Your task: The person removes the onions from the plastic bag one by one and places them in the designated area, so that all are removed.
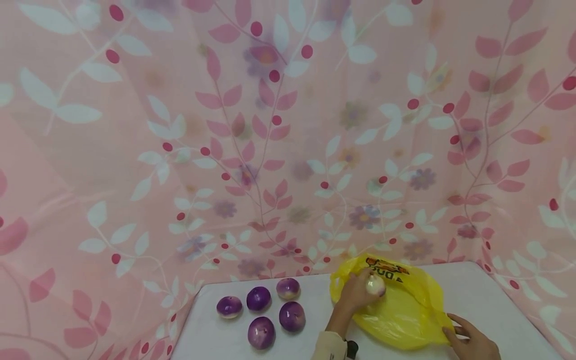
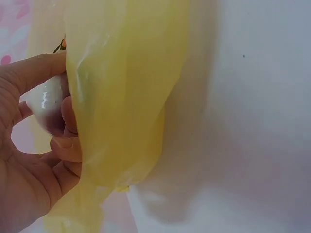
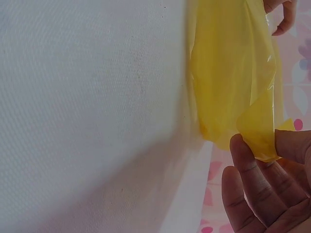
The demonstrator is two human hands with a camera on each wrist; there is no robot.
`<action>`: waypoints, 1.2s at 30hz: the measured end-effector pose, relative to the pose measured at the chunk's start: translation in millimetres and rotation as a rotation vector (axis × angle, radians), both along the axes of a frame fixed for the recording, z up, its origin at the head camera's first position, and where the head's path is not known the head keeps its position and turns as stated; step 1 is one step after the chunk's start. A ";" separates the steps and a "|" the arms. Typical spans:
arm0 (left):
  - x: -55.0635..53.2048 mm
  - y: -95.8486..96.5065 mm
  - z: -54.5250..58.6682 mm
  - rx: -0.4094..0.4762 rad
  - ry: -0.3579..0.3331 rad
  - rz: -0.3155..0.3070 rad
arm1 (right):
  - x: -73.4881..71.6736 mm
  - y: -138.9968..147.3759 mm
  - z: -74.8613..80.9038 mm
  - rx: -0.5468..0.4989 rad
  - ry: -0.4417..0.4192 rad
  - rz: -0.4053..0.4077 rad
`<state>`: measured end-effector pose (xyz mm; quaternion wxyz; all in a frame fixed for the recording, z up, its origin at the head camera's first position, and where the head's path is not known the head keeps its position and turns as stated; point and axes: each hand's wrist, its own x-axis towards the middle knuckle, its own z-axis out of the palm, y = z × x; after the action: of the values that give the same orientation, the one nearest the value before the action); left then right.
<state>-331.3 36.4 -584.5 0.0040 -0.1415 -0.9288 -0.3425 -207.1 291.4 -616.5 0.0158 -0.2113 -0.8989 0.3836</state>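
Note:
A white-and-purple turnip (image 1: 376,286) is held in the fingers of my left hand (image 1: 357,292), over the yellow plastic bag (image 1: 400,325). Glossy white and dark purple skin shows on this turnip (image 2: 47,99) between thumb and fingers in the left wrist view, where the bag's film (image 2: 121,107) hides part of it. At the bag's near right edge, my right hand (image 1: 472,337) pinches the plastic. The right wrist view shows the bag's corner (image 3: 260,141) between the thumb and fingers of that hand (image 3: 272,194).
Several purple turnips (image 1: 261,333) lie grouped on the left part of the white table (image 1: 319,300). Dark print (image 1: 387,272) marks the bag's far side. A pink curtain (image 1: 288,150) with leaf patterns hangs behind and around the table.

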 end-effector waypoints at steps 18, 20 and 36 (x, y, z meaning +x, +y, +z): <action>11.8 -11.5 23.0 0.048 0.060 -0.008 | 1.7 0.6 2.6 -0.017 0.022 0.051; 13.2 -13.3 26.7 0.065 0.068 -0.008 | 1.8 0.3 2.4 -0.007 0.034 0.047; 25.5 -34.6 57.5 0.072 0.187 -0.005 | 2.0 -1.7 3.7 -0.013 0.023 0.052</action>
<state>-305.8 1.8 -527.0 0.0952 -0.1748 -0.9110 -0.3611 -205.1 289.8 -612.8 0.0148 -0.1836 -0.9014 0.3920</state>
